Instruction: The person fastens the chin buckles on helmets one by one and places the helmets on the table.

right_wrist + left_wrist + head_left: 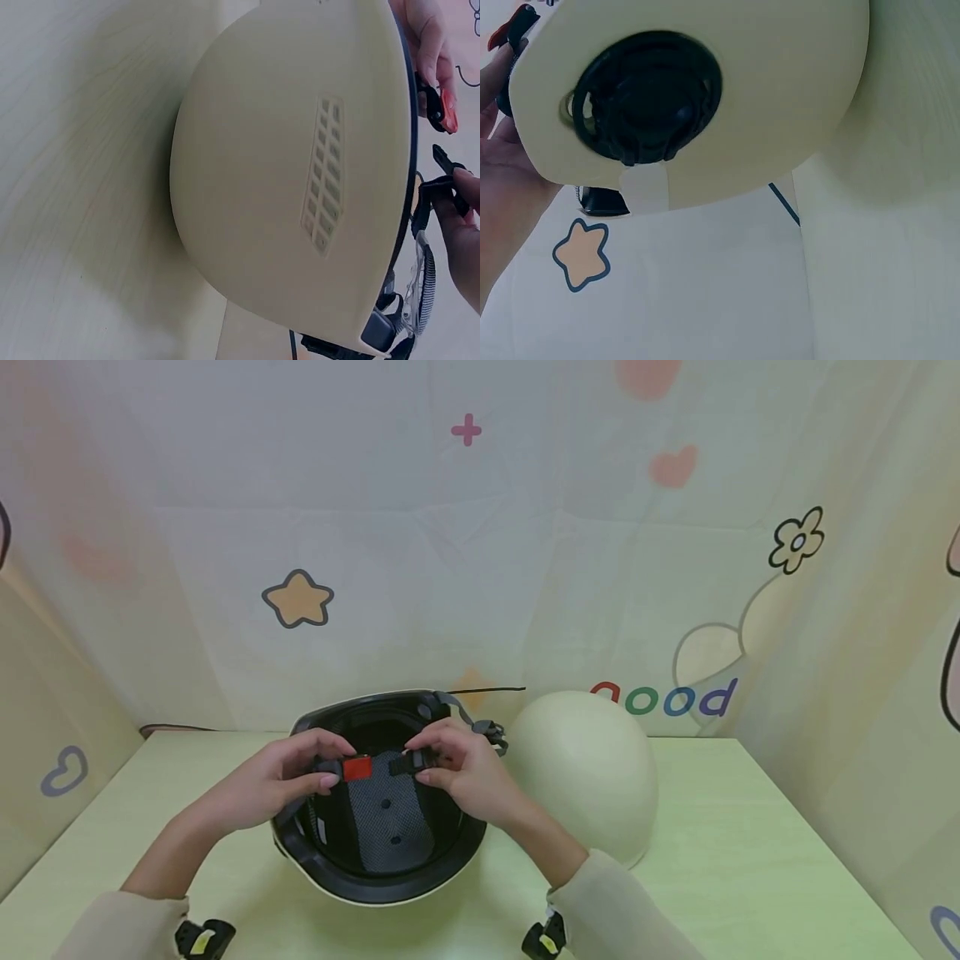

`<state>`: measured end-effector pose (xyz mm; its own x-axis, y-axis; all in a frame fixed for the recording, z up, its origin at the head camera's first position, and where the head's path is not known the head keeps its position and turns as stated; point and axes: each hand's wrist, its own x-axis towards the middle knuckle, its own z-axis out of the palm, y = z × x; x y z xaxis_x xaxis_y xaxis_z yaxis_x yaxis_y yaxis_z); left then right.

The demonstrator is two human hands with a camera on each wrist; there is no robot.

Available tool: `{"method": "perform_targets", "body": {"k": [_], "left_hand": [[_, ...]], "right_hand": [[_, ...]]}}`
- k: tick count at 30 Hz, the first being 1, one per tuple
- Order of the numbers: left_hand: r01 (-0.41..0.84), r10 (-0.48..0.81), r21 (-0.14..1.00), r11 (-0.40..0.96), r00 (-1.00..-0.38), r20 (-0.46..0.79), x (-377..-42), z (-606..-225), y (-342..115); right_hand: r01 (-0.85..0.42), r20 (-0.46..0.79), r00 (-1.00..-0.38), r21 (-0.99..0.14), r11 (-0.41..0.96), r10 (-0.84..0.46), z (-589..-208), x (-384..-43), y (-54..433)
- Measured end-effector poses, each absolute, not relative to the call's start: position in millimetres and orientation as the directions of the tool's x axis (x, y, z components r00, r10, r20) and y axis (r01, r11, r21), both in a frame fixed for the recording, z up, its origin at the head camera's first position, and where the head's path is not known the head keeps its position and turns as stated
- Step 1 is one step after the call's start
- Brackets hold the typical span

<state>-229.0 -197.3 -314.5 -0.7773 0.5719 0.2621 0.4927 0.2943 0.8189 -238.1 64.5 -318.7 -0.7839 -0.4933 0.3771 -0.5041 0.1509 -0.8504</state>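
A cream helmet [360, 887] lies upside down on the table, its black lining and grey mesh padding [386, 822] facing up. Over its opening, my left hand [273, 777] pinches the strap end with a red buckle piece [357, 767]. Opposite, my right hand [472, 772] pinches the other strap's black buckle piece [405, 763]. A small gap separates the two buckle pieces. The left wrist view shows a round black fitting [656, 97] on the helmet's side. A vent grille [324, 176] appears in the right wrist view.
To the right of the helmet stands a second cream rounded shell [585, 768], close beside it. The pale green table [750, 860] meets a printed curtain [375, 543] at the back and sides. A grey strap with black clips [491, 731] hangs over the helmet's right rim.
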Motion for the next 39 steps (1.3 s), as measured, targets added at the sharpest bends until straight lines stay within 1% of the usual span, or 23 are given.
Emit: {"method": "perform_targets", "body": {"k": [5,9,13,24,30,34,39], "left_hand": [[0.49,0.593,0.834,0.253,-0.76,0.267,-229,-315,-197],[0.497,0.618,0.84,0.219,-0.737,0.275,-230,-316,-195],[0.498,0.628,0.843,0.202,-0.726,0.279,-230,-317,-193],[0.486,0.611,0.845,0.224,-0.745,0.266,-229,-322,-189],[0.467,0.603,0.851,0.242,-0.759,0.245,-228,-321,-187],[0.471,0.605,0.85,0.239,-0.757,0.249,-227,-321,-186],[0.468,0.608,0.852,0.236,-0.755,0.247,-228,-321,-187]], "right_hand": [[-0.501,0.392,-0.778,-0.859,0.11,-0.491,-319,-237,61],[-0.525,0.423,-0.763,-0.847,0.084,-0.489,-320,-237,61],[-0.531,0.437,-0.76,-0.844,0.073,-0.48,-320,-237,62],[-0.483,0.406,-0.775,-0.875,0.04,-0.485,-321,-236,63],[-0.494,0.419,-0.762,-0.869,0.025,-0.494,-320,-236,63],[-0.493,0.432,-0.762,-0.87,-0.001,-0.483,-318,-235,63],[-0.469,0.416,-0.772,-0.883,-0.011,-0.481,-317,-235,62]]}}
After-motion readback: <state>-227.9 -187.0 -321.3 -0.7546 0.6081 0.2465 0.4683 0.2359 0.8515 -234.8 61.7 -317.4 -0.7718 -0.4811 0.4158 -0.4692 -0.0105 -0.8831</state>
